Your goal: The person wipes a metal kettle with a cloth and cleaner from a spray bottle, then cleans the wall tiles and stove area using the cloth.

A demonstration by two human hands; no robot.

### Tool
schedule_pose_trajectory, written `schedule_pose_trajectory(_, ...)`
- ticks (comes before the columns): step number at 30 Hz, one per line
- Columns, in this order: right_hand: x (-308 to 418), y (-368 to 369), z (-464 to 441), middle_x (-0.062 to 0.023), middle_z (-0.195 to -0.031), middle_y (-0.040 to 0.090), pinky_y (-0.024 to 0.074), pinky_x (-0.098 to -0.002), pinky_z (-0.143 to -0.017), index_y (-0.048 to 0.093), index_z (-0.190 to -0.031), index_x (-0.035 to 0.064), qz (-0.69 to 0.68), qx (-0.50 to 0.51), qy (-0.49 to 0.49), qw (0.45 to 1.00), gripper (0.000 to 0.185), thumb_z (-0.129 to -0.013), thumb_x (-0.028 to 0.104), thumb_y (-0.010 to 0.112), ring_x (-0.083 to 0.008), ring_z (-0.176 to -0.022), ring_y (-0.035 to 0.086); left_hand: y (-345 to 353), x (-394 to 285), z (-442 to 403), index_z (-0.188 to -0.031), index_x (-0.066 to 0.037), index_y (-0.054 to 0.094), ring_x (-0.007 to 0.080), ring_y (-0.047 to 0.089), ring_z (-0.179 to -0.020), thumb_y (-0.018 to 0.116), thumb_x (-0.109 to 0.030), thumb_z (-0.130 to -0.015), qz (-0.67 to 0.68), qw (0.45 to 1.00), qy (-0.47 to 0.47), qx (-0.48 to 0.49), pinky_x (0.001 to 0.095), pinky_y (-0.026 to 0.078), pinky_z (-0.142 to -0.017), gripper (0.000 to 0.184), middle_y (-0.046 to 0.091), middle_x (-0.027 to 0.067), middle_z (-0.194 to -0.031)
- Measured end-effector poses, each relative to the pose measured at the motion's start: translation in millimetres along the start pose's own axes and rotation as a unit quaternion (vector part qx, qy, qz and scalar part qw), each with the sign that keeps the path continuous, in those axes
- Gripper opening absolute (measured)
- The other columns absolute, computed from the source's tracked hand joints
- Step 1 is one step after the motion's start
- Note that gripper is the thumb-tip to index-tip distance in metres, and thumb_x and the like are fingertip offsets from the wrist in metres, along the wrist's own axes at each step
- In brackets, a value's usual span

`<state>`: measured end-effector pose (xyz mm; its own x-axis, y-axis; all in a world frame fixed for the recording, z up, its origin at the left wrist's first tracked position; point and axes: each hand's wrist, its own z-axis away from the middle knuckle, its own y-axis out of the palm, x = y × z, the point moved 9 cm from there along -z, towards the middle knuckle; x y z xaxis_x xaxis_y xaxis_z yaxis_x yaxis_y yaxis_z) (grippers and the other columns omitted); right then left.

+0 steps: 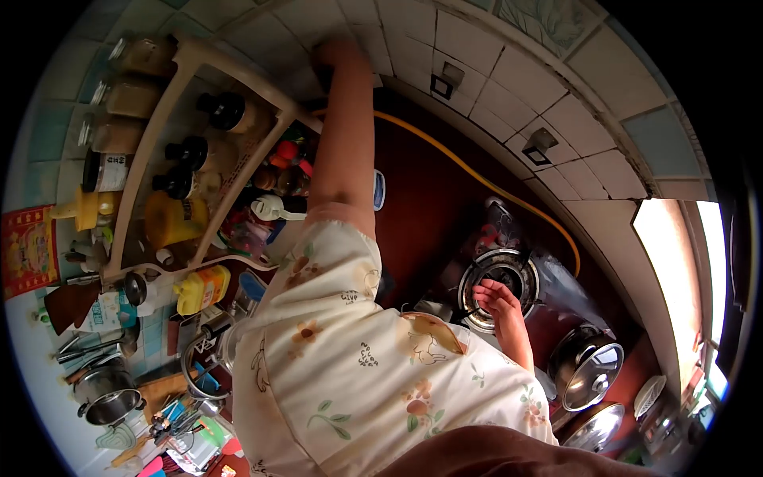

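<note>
- Gas burner (509,266): it sits at right of centre on the dark red counter (421,215), a round metal ring partly covered from view by a hand.
- Right hand (499,300): over the burner, its fingers loosely bent and slightly parted, with nothing visible in the grasp (whether a fingertip touches the metal, I cannot tell).
- Left hand (338,57): at the end of an outstretched arm, up by the tiled wall (469,40); it is dim and blurred, so I cannot tell how far it is closed or whether it holds anything.
- Yellow hose (548,222): curving across the counter from behind the left arm and down past the burner's right side.
- Clear plastic (568,282): just beside the burner, on its right.
- Glass-lidded pot (592,378): near the burner, below it in the view, with another lid (596,429) close by.
- Shelf rack (163,119): left of the outstretched arm, holding jars with dark caps (230,111) and a yellow container (176,220).
- Yellow bottle (200,290): just below that rack.
</note>
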<state>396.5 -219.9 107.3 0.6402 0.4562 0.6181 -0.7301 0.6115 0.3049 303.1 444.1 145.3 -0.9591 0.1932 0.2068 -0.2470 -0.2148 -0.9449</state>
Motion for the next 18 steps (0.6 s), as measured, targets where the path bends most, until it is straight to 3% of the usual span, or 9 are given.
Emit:
schedule_pose_trajectory(1, -0.4, 1.2, 0.0, -0.0110, -0.119, 0.069, 0.0489, -0.0282, -0.096, 0.059, -0.128, -0.0021, 0.001, 0.002, 0.001, 1.000, 0.043, -0.087, -0.003, 0.046, -0.0172, -0.106, 0.065, -38.4, -3.6, 25.5, -0.144, -0.013, 0.057, 0.0333, 0.045, -0.140, 0.058, -0.039, -0.100, -0.057, 0.994, -0.030, -0.091, 0.0538, 0.034, -0.115, 0.051, 0.045, 0.0151, -0.154)
schedule_pose_trajectory(3, -0.1, 6.1, -1.2, -0.0108, -0.119, 0.069, 0.0477, -0.0290, -0.098, 0.059, -0.128, -0.0015, 0.018, 0.012, -0.002, 1.000, 0.043, -0.087, -0.002, 0.046, -0.0175, -0.107, 0.065, -138.3, -26.4, 119.1, -0.142, -0.008, 0.057, 0.0459, 0.040, -0.141, 0.056, -0.031, -0.101, -0.116, 0.940, -0.139, -0.289, 0.0659, 0.030, -0.112, 0.048, 0.041, 0.0242, -0.154)
schedule_pose_trajectory(4, 1.3, 9.5, -1.6, -0.0108, -0.119, 0.069, 0.0477, -0.0290, -0.098, 0.059, -0.128, -0.0015, 0.019, 0.013, -0.004, 1.000, 0.043, -0.087, -0.002, 0.046, -0.0175, -0.107, 0.065, -142.2, -39.1, 108.4, -0.144, 0.000, 0.053, 0.0570, 0.031, -0.141, 0.054, -0.031, -0.101, -0.175, 0.938, -0.161, -0.253, 0.0749, 0.026, -0.109, 0.053, 0.035, 0.0304, -0.155)
schedule_pose_trajectory(6, 3.3, 14.3, -2.7, -0.0110, -0.119, 0.069, 0.0472, -0.0292, -0.098, 0.059, -0.128, -0.0015, 0.036, 0.008, -0.001, 0.999, 0.043, -0.087, -0.001, 0.046, -0.0175, -0.108, 0.065, -144.9, -30.5, 111.3, -0.162, -0.006, 0.009, 0.0434, 0.026, -0.148, 0.035, -0.038, -0.109, -0.095, 0.966, -0.153, -0.184, 0.0617, 0.025, -0.118, 0.067, 0.009, 0.0216, -0.167)
schedule_pose_trajectory(7, 5.0, 17.1, -3.9, -0.0111, -0.119, 0.069, 0.0469, -0.0294, -0.099, 0.059, -0.128, -0.0015, 0.031, 0.016, -0.004, 0.999, 0.043, -0.087, 0.000, 0.046, -0.0176, -0.108, 0.065, -135.7, -29.7, 106.4, -0.162, -0.006, 0.009, 0.0434, 0.026, -0.148, 0.035, -0.038, -0.109, -0.096, 0.966, -0.154, -0.184, 0.0617, 0.025, -0.118, 0.067, 0.009, 0.0216, -0.167)
schedule_pose_trajectory(9, 7.6, 20.6, -6.1, -0.0112, -0.119, 0.069, 0.0470, -0.0295, -0.099, 0.059, -0.128, -0.0016, 0.035, 0.020, -0.010, 0.999, 0.043, -0.087, 0.000, 0.046, -0.0178, -0.108, 0.065, -118.9, -36.5, 96.5, -0.146, 0.007, 0.045, 0.0583, 0.028, -0.142, 0.046, -0.035, -0.104, -0.226, 0.910, -0.204, -0.281, 0.0741, 0.023, -0.111, 0.059, 0.032, 0.0321, -0.156)
schedule_pose_trajectory(13, 6.9, 8.8, 0.6, -0.0115, -0.118, 0.069, 0.0476, -0.0296, -0.098, 0.059, -0.128, -0.0022, 0.022, 0.016, -0.020, 0.999, 0.045, -0.085, -0.002, 0.045, -0.0182, -0.108, 0.065, -94.8, 32.5, 74.6, -0.148, 0.010, 0.039, 0.0593, 0.024, -0.143, 0.035, -0.039, -0.106, -0.176, 0.908, -0.280, -0.256, 0.0745, 0.021, -0.111, 0.065, 0.028, 0.0362, -0.156)
schedule_pose_trajectory(15, 0.0, -0.8, 3.4, -0.0116, -0.118, 0.069, 0.0482, -0.0293, -0.098, 0.059, -0.129, -0.0025, 0.009, 0.012, -0.016, 1.000, 0.047, -0.083, -0.004, 0.045, -0.0185, -0.108, 0.065, -97.5, 30.1, 82.9, -0.150, 0.012, 0.033, 0.0607, 0.022, -0.143, 0.030, -0.042, -0.106, -0.151, 0.942, -0.226, -0.195, 0.0740, 0.018, -0.113, 0.070, 0.025, 0.0390, -0.155)
schedule_pose_trajectory(18, -2.1, -11.8, 10.0, -0.0116, -0.118, 0.069, 0.0485, -0.0294, -0.097, 0.059, -0.129, -0.0025, -0.008, 0.011, -0.026, 1.000, 0.047, -0.084, -0.004, 0.045, -0.0186, -0.108, 0.065, -87.1, -2.5, 58.8, -0.152, 0.011, 0.030, 0.0593, 0.020, -0.144, 0.031, -0.043, -0.106, -0.157, 0.946, -0.185, -0.217, 0.0747, 0.016, -0.113, 0.071, 0.025, 0.0372, -0.157)
